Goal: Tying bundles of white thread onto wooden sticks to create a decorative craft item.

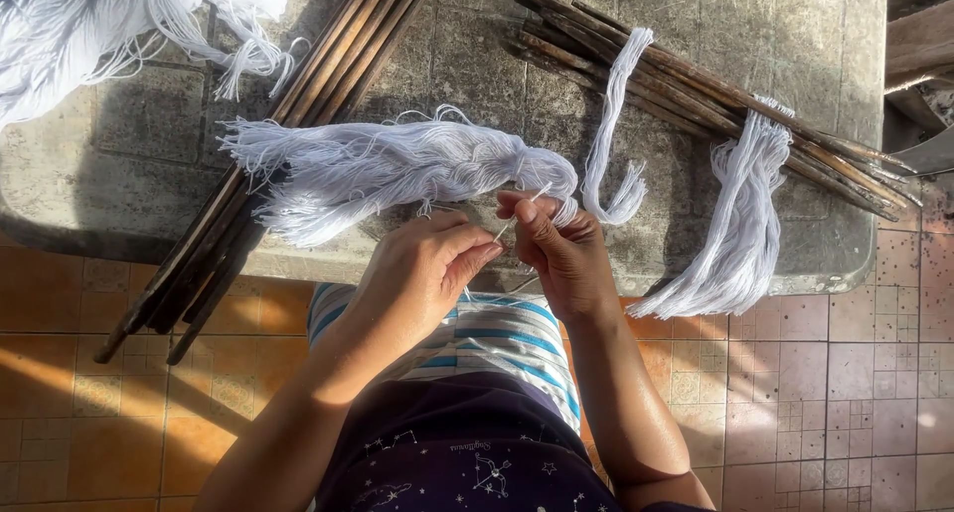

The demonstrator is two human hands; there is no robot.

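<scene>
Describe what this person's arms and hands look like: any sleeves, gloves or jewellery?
Both forearms are bare, with no sleeves in view. The left hand and right hand wear no gloves, and no rings, bracelets or watch show. Nails look short and unpainted. Sunlight gives the right forearm a slight sheen.

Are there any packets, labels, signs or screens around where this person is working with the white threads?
No packages, labels, signs or screens in view.
Only small pale lettering beside star patterns on the dark cloth over the lap, at the bottom middle; too small to matter here.
</scene>
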